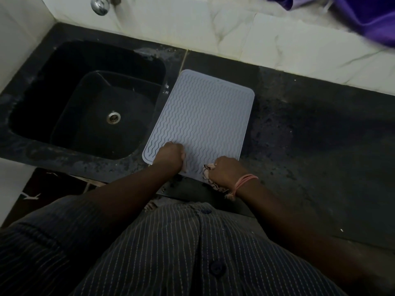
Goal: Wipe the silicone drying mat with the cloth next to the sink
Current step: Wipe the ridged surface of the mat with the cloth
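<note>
The right hand (pixel 227 170) has its fingers curled around a bunched cloth (pixel 210 177), whose frayed edge trails out at the near right corner of the mat (pixel 205 118), so the wad can be dragged across the ridges. The left hand (pixel 171 155) sits on the mat's near left part with its fingers curled under; whether they pinch anything cannot be told, but it probably pins the mat so it will not slide while being wiped. The mat lies flat on the dark counter (pixel 310 124), just right of the sink (pixel 85 107), long side running away from the person. A tap (pixel 99 5) sits beyond the mat, above the sink, and purple fabric (pixel 367 20) hangs far to the mat's right
</note>
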`<state>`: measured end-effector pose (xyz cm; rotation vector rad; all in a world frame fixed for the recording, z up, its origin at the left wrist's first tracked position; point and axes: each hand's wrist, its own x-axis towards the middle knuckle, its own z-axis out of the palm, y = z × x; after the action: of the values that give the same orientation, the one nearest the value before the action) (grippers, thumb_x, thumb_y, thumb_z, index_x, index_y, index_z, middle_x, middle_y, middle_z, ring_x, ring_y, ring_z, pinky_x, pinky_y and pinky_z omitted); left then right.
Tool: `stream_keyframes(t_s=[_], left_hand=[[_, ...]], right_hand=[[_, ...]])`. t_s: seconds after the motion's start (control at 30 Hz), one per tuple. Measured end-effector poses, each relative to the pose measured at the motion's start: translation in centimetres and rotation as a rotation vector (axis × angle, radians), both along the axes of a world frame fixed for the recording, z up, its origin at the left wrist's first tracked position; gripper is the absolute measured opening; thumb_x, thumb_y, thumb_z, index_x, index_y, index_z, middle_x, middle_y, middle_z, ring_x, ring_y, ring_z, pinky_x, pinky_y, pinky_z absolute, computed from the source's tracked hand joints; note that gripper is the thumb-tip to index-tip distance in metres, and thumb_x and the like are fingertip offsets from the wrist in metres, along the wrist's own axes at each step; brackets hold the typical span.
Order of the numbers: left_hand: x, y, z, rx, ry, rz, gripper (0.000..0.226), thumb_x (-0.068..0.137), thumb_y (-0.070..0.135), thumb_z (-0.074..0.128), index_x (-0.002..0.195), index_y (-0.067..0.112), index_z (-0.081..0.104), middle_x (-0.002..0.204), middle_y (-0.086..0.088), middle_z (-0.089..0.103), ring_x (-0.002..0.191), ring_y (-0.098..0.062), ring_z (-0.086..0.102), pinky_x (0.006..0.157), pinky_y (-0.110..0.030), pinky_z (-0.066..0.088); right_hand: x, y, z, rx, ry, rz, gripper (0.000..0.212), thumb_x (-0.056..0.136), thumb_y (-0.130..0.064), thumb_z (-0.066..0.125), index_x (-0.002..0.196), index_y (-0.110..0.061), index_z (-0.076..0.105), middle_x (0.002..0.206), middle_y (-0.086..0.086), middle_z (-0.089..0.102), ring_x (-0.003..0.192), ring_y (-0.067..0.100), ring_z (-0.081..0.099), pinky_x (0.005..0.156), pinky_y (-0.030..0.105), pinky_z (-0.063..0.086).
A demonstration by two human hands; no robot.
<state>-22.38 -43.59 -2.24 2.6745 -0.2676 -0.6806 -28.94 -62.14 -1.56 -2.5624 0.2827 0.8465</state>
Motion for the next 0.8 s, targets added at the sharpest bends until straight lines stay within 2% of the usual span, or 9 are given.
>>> stream_keyframes(t_s=[0.07, 0.13, 0.2, 0.37, 0.47, 0.57, 0.67, 0.73, 0.8], left_hand=[[0.0, 0.1, 0.0, 0.005, 0.004, 0.001, 0.02, 0.096, 0.003, 0.059, 0.114, -0.003, 0.066, 0.122, -0.019, 0.064, 0.115, -0.03, 0.061, 0.101, -0.041, 0.049], [0.1, 0.2, 0.0, 0.01, 0.007, 0.001, 0.02, 0.097, 0.004, 0.058, 0.113, -0.004, 0.066, 0.121, -0.019, 0.065, 0.114, -0.03, 0.061, 0.1, -0.041, 0.049], [0.2, 0.0, 0.0, 0.031, 0.0, -0.012, 0.019, 0.097, 0.006, 0.059, 0.111, -0.003, 0.067, 0.12, -0.019, 0.066, 0.115, -0.031, 0.06, 0.1, -0.041, 0.048], [-0.1, -0.1, -0.1, 0.064, -0.013, -0.036, 0.02, 0.094, 0.003, 0.057, 0.11, -0.001, 0.068, 0.118, -0.019, 0.067, 0.115, -0.031, 0.059, 0.099, -0.042, 0.048], [0.1, 0.0, -0.1, 0.04, -0.015, -0.03, 0.019, 0.093, 0.001, 0.056, 0.107, -0.003, 0.068, 0.116, -0.02, 0.068, 0.113, -0.032, 0.061, 0.097, -0.041, 0.049], [0.2, -0.2, 0.1, 0.024, 0.01, -0.03, 0.02, 0.097, 0.003, 0.055, 0.11, -0.005, 0.067, 0.118, -0.021, 0.067, 0.112, -0.032, 0.062, 0.098, -0.041, 0.05], [0.1, -0.3, 0.1, 0.04, 0.011, -0.027, 0.019, 0.097, 0.003, 0.055, 0.11, -0.003, 0.067, 0.117, -0.019, 0.068, 0.11, -0.031, 0.064, 0.097, -0.039, 0.051], [0.1, -0.4, 0.1, 0.059, 0.012, -0.033, 0.02, 0.098, 0.005, 0.056, 0.112, -0.004, 0.067, 0.119, -0.019, 0.067, 0.111, -0.03, 0.064, 0.098, -0.039, 0.051], [0.1, -0.5, 0.2, 0.085, 0.006, -0.032, 0.02, 0.097, 0.008, 0.058, 0.113, -0.002, 0.066, 0.12, -0.018, 0.066, 0.11, -0.029, 0.064, 0.097, -0.039, 0.052]], right_hand=[[-0.1, -0.4, 0.4, -0.097, -0.013, 0.02, 0.029, 0.091, -0.033, 0.06, 0.07, -0.017, 0.046, 0.073, -0.001, 0.051, 0.06, 0.011, 0.046, 0.047, 0.023, 0.031], [0.0, -0.2, 0.7, -0.117, -0.057, 0.064, 0.026, 0.089, -0.034, 0.061, 0.074, -0.016, 0.05, 0.082, 0.003, 0.06, 0.063, 0.013, 0.049, 0.05, 0.024, 0.034], [0.2, 0.9, 1.2, -0.018, -0.117, 0.093, 0.027, 0.09, -0.043, 0.062, 0.088, -0.017, 0.057, 0.093, 0.003, 0.062, 0.074, 0.016, 0.054, 0.056, 0.027, 0.036], [-1.2, 3.8, 0.7, 0.228, -0.205, 0.098, 0.031, 0.095, -0.052, 0.058, 0.082, -0.025, 0.048, 0.087, 0.0, 0.059, 0.077, 0.019, 0.055, 0.067, 0.029, 0.036], [-1.9, 2.0, 0.3, 0.189, -0.175, 0.148, 0.031, 0.095, -0.055, 0.057, 0.085, -0.027, 0.049, 0.091, -0.001, 0.061, 0.086, 0.022, 0.061, 0.069, 0.029, 0.037], [-1.5, -1.0, 0.4, 0.087, -0.082, 0.196, 0.034, 0.094, -0.059, 0.057, 0.088, -0.025, 0.053, 0.103, 0.003, 0.065, 0.086, 0.019, 0.055, 0.072, 0.027, 0.039], [-1.0, -3.4, 0.2, -0.038, 0.001, 0.206, 0.033, 0.094, -0.049, 0.062, 0.097, -0.016, 0.06, 0.112, 0.008, 0.065, 0.091, 0.022, 0.058, 0.074, 0.027, 0.041], [-0.5, -4.6, 0.5, -0.066, -0.012, 0.166, 0.031, 0.093, -0.044, 0.064, 0.098, -0.013, 0.061, 0.112, 0.009, 0.066, 0.088, 0.021, 0.058, 0.072, 0.027, 0.04], [0.4, -5.9, 1.2, 0.021, -0.073, 0.025, 0.03, 0.093, -0.048, 0.063, 0.095, -0.018, 0.06, 0.105, 0.005, 0.065, 0.085, 0.017, 0.059, 0.067, 0.026, 0.04]])
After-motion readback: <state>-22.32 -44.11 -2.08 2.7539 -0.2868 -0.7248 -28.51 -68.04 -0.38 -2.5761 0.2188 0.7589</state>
